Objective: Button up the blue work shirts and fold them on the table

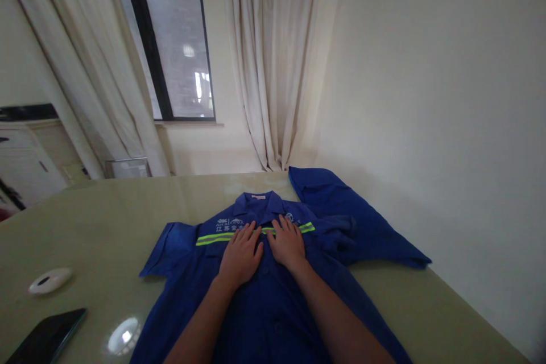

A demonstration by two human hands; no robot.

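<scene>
A blue work shirt (179, 290) with a yellow-green reflective stripe and white printed characters lies front-up on a glossy pale table (106, 216), collar away from me. My left hand (241, 253) rests flat on its chest, fingers stretched toward the stripe. Beside it, my right hand (288, 242) also lies flat on the chest, fingers spread, almost touching the left one. Neither hand holds anything. A second blue garment (362, 227) lies bunched at the shirt's right, against its sleeve.
A dark phone (46, 335) and a small white oval device (50, 280) lie on the table at the lower left. Cream curtains (273, 68), a window (174, 40) and a plain wall stand behind the table. A white cabinet (25, 159) is at far left.
</scene>
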